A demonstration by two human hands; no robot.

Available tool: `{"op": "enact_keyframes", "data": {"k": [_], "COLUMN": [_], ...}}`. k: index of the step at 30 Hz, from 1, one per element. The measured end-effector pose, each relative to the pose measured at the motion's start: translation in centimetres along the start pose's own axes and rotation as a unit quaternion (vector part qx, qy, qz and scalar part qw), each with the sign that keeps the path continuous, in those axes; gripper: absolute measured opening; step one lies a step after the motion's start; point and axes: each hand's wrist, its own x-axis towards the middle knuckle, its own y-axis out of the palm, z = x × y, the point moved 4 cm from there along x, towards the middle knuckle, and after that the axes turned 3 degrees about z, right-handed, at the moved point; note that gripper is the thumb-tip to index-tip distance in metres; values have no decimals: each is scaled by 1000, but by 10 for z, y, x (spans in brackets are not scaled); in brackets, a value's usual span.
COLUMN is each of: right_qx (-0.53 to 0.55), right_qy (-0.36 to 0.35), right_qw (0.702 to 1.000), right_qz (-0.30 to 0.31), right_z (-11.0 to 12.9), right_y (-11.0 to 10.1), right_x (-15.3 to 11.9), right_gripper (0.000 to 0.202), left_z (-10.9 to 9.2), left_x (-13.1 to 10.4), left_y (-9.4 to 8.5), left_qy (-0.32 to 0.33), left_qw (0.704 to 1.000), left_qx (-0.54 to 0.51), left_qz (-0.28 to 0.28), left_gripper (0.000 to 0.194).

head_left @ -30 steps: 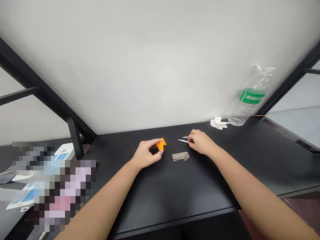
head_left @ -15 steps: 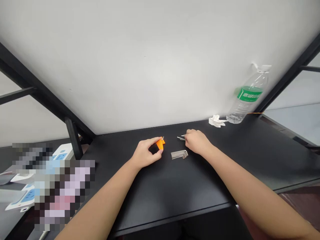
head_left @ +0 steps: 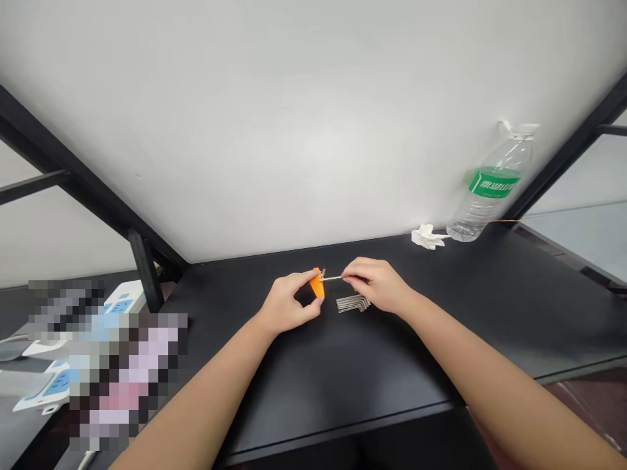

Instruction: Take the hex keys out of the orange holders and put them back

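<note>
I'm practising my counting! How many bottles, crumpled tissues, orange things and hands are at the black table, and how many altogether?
Bottle: 1
Crumpled tissue: 1
Orange holder: 1
Hands: 2, the left hand and the right hand
Total: 5
I left out the bent metal keys; they're too bunched to count surely.
</note>
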Motion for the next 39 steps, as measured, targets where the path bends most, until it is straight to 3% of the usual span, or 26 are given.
{"op": "enact_keyframes", "data": {"k": [6, 15, 24, 28, 32, 39], "right_qx": [-24, -72, -84, -36, 36, 53], "right_qy": [-20, -52, -63, -54, -6, 18], "right_qw": [999, 995, 993, 994, 996, 996], "right_qz": [-11, 33, 50, 88, 85, 65], "right_z": [-3, 0, 6, 13, 11, 0], "right_y": [-3, -2, -1, 12, 20, 20], "right_x": [-1, -6, -7, -8, -5, -1], "right_gripper": [19, 24, 25, 23, 21, 14], "left_z": [-5, -7, -17, -26, -28, -21], "left_x": [1, 1, 2, 2, 2, 0], "left_y": [0, 0, 1, 7, 7, 10], "left_qy": [4, 4, 13, 23, 18, -59], "left_qw": [1000, 1000, 998, 997, 997, 986], "left_qx": [-19, -24, -46, -47, -43, -135], "left_qz": [-6, -7, 34, 61, 59, 73], "left_gripper": [45, 42, 43, 41, 44, 48]}}
